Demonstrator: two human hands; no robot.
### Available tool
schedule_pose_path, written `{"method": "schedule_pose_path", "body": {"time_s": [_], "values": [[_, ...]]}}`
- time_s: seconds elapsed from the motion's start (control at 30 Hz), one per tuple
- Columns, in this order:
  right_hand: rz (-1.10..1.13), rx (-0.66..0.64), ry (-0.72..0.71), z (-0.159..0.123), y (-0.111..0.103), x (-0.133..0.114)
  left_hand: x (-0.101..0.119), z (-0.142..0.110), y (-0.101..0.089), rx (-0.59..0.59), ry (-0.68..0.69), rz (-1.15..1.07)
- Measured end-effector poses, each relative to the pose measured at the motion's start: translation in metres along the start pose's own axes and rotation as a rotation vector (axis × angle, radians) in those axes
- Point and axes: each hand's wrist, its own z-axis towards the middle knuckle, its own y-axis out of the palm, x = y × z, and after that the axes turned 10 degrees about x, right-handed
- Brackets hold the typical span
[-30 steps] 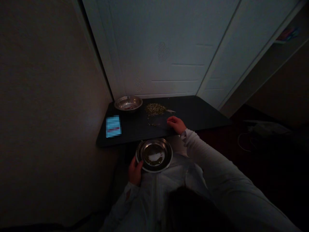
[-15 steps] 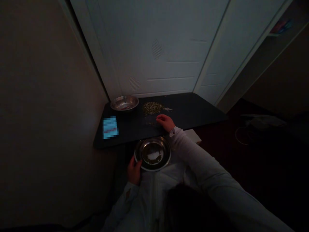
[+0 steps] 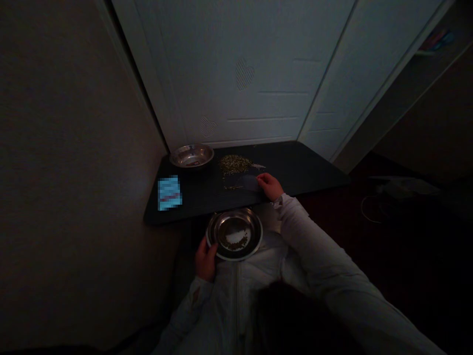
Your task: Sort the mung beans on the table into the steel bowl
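Note:
My left hand is closed on the near-left rim of a round steel bowl, which is at the table's front edge, above my lap. Small greenish grains lie in the bottom of that bowl. Over the table, my right hand pinches a thin see-through flat piece, perhaps plastic; its exact kind is unclear. To the left of this piece is a short row of loose grains. Behind it spreads a larger pile of grains.
The dark table stands against a white panelled door. A second steel bowl sits at its back left. A blurred-out blue item lies at the left. Pale things with a cord are on the right.
My right hand has moved right along the table, and the see-through piece now shows more clearly beside it. A row of grains shows to its left. My left hand stays on the bowl.

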Motion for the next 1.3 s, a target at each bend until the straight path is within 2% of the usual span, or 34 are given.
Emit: {"method": "schedule_pose_path", "body": {"time_s": [0.27, 0.47, 0.73, 1.0, 1.13, 1.3], "values": [[-0.195, -0.051, -0.094, -0.004, -0.001, -0.002, -0.001, 0.001, 0.000, -0.006, 0.009, -0.020], [-0.222, -0.137, -0.113, -0.013, -0.004, -0.010, -0.002, 0.001, 0.000, -0.024, 0.028, -0.017], [-0.173, -0.233, -0.129, -0.030, -0.007, -0.022, -0.002, 0.001, 0.000, -0.010, 0.020, -0.011], [-0.043, -0.300, -0.085, -0.030, -0.006, -0.018, -0.006, 0.004, -0.001, -0.024, 0.044, -0.005], [0.033, -0.236, -0.074, -0.026, 0.000, -0.021, -0.005, 0.003, -0.002, -0.020, 0.041, -0.022], [-0.005, -0.090, -0.075, -0.018, 0.023, -0.031, -0.003, 0.001, -0.002, -0.005, 0.021, -0.053]]}}
